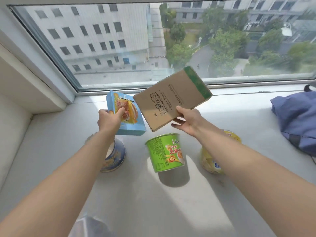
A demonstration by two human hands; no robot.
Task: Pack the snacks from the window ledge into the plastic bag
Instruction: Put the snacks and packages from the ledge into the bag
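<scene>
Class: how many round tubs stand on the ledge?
3: blue tub, partly hidden by left forearm; green tub, centre; yellow tub, partly hidden by right forearm.

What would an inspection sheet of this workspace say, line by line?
Surface: white ledge, sunlit, with shadows.
Job's things: blue box and brown box in hand; green cup, blue cup and yellow pack stand on the ledge; pale film at the bottom edge, perhaps the plastic bag.
Clutter: cloth bag at the right.
Hands: left hand grips the blue box; right hand holds the brown box.
Cables: thin dark line beside the cloth bag, cannot tell.
Surroundings: window, buildings and trees outside.
</scene>
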